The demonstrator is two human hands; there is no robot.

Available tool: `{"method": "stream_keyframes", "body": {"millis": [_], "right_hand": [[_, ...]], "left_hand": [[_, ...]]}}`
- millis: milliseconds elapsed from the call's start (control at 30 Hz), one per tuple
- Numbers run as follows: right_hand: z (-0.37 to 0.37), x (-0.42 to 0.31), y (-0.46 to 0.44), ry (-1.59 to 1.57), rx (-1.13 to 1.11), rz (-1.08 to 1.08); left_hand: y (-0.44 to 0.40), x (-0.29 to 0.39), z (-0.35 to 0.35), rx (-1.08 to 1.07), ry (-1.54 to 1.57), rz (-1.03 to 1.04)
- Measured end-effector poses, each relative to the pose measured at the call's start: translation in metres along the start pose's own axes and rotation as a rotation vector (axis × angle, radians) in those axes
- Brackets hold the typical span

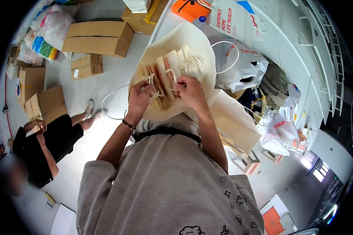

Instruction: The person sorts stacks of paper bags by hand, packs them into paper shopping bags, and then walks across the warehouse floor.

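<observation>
A large cream paper bag (pixel 198 37) stands open in front of my body, with a white cord handle at each side. Inside it are several folded paper bags (pixel 166 64) with red print and white cord handles (pixel 193 65). My left hand (pixel 139 97) is inside the bag's near left part, its fingers closed on the cord handles of the left group of folded bags. My right hand (pixel 190 91) pinches a cord handle at the middle of the stack, a little to the right of my left hand.
Cardboard boxes (pixel 98 38) and filled plastic bags (pixel 53 31) lie at the left. A person in black (pixel 55 137) sits there. Plastic bags (pixel 245 66), an orange box (pixel 189 9) and a printed white bag (pixel 231 23) rest on the white table (pixel 280 33). Another paper bag (pixel 235 121) stands at my right.
</observation>
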State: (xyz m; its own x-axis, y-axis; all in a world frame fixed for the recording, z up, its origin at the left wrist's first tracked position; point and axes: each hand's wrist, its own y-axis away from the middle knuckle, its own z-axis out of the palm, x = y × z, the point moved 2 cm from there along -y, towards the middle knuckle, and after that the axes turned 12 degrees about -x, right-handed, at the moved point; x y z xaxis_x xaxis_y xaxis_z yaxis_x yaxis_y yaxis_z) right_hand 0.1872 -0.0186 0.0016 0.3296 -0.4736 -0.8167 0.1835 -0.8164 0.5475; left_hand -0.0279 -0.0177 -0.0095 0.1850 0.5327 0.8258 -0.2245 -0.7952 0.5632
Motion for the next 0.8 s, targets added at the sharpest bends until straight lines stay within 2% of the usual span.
{"method": "stream_keyframes", "body": {"millis": [233,300,333,400,433,467,533,600,733,800], "right_hand": [[-0.003,0.005,-0.001,-0.026,0.083,0.034],[-0.003,0.007,-0.003,-0.037,0.083,0.034],[-0.002,0.007,-0.002,-0.036,0.082,0.034],[0.003,0.001,0.002,0.03,0.082,-0.07],[0.006,-0.002,0.004,0.031,0.084,-0.071],[0.011,-0.008,0.007,0.092,0.071,-0.129],[0.02,-0.019,0.013,0.145,0.041,-0.192],[0.032,-0.015,0.011,0.14,0.053,-0.207],[0.043,-0.017,0.016,0.142,0.032,-0.26],[0.042,-0.02,0.021,0.113,0.026,-0.301]], "left_hand": [[0.005,0.007,-0.003,0.023,-0.101,-0.076],[0.009,0.016,0.0,0.045,-0.327,-0.018],[0.008,0.013,0.001,0.045,-0.326,-0.017],[0.007,0.014,0.005,0.121,-0.452,0.207],[0.006,0.016,0.01,0.12,-0.452,0.209],[0.008,0.023,0.016,0.222,-0.439,0.349],[0.01,0.029,0.017,0.323,-0.424,0.494],[0.006,0.018,0.016,-0.003,-0.379,0.117],[-0.004,0.017,0.028,-0.031,-0.131,0.125],[-0.006,0.018,0.026,0.071,-0.382,0.287]]}}
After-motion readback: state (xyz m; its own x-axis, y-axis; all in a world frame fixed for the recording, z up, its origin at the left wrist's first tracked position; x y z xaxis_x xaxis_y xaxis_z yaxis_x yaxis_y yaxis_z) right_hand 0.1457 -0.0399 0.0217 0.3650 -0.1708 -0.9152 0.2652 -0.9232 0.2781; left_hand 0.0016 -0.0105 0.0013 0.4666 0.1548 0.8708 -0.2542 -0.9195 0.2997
